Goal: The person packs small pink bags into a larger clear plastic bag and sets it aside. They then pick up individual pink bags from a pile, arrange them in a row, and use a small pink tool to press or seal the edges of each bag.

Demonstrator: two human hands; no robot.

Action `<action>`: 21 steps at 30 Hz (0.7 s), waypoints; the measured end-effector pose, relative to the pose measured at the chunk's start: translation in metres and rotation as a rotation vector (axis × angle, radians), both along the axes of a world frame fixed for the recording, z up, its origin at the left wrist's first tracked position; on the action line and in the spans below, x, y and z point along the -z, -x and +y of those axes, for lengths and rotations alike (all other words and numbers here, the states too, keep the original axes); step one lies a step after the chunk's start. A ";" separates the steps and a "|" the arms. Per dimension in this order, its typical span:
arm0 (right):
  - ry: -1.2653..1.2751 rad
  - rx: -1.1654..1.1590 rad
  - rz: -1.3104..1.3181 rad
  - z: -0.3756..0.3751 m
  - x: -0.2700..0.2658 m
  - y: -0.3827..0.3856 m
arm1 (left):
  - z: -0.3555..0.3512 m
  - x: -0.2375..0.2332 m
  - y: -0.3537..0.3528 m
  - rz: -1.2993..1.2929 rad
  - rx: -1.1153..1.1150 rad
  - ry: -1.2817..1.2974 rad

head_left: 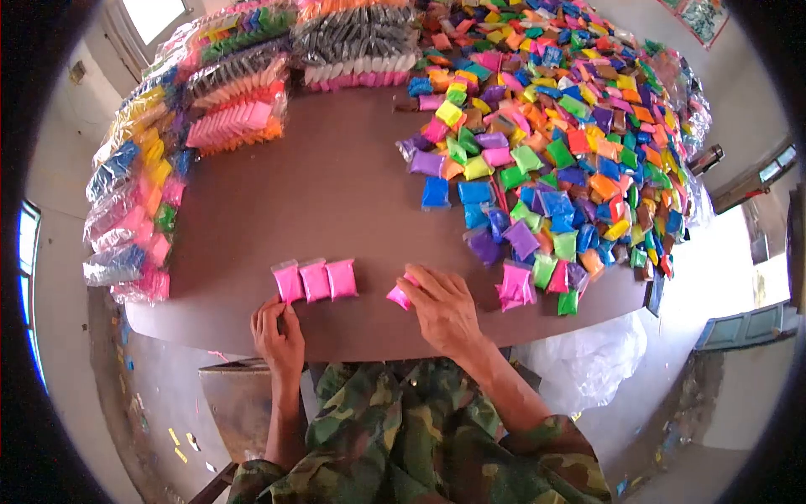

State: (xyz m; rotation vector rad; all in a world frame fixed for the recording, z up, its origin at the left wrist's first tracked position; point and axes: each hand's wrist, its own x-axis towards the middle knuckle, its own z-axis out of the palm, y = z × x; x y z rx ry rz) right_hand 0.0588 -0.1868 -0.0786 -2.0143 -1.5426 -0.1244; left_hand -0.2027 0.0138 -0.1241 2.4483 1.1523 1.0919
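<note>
Three small pink packets in clear film (315,280) lie side by side in a row on the brown table. My left hand (278,338) is just below the leftmost one, thumb and forefinger slightly apart at its lower edge. To the right of the row, my right hand (443,312) has its fingers closed over another pink packet (400,296), most of it hidden under them. A few more pink packets (516,286) lie in a small cluster to the right of that hand.
A big heap of multicoloured packets (558,155) covers the table's right side. Stacked rows of packets sorted by colour (231,126) stand at the back left, with bagged bundles (134,214) along the left edge. Clear plastic sheeting (588,357) hangs beyond the front right edge.
</note>
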 end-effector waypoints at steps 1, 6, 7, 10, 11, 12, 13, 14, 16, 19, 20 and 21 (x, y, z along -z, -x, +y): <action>0.031 -0.027 -0.022 -0.003 0.002 0.003 | 0.000 -0.002 -0.001 0.007 0.006 -0.004; 0.071 0.012 -0.098 -0.011 -0.016 0.028 | 0.001 -0.003 -0.003 0.009 0.012 -0.054; 0.064 0.012 -0.093 -0.012 -0.015 0.033 | 0.000 -0.003 -0.003 0.010 0.010 -0.068; 0.128 0.028 -0.020 -0.014 0.000 0.041 | 0.000 -0.004 -0.003 0.010 0.013 -0.064; 0.121 0.022 -0.002 -0.012 0.003 0.041 | 0.000 -0.002 -0.004 0.005 0.009 -0.053; 0.115 0.017 0.020 -0.010 0.006 0.042 | 0.000 -0.001 -0.002 0.005 0.005 -0.043; 0.108 0.016 0.042 -0.010 0.008 0.043 | 0.000 -0.001 -0.001 0.004 0.005 -0.033; 0.116 0.011 0.045 -0.011 0.007 0.044 | 0.000 -0.001 -0.002 0.010 0.005 -0.030; 0.132 -0.002 0.052 -0.016 0.002 0.045 | 0.000 -0.003 -0.002 0.023 0.001 -0.024; 0.152 0.018 0.081 -0.019 0.002 0.048 | -0.003 -0.009 -0.005 0.020 -0.004 -0.005; 0.144 0.009 0.068 -0.015 0.001 0.048 | -0.002 -0.009 -0.003 0.020 -0.005 -0.016; 0.135 0.005 0.056 -0.011 0.000 0.045 | 0.000 -0.006 -0.002 0.020 -0.002 -0.026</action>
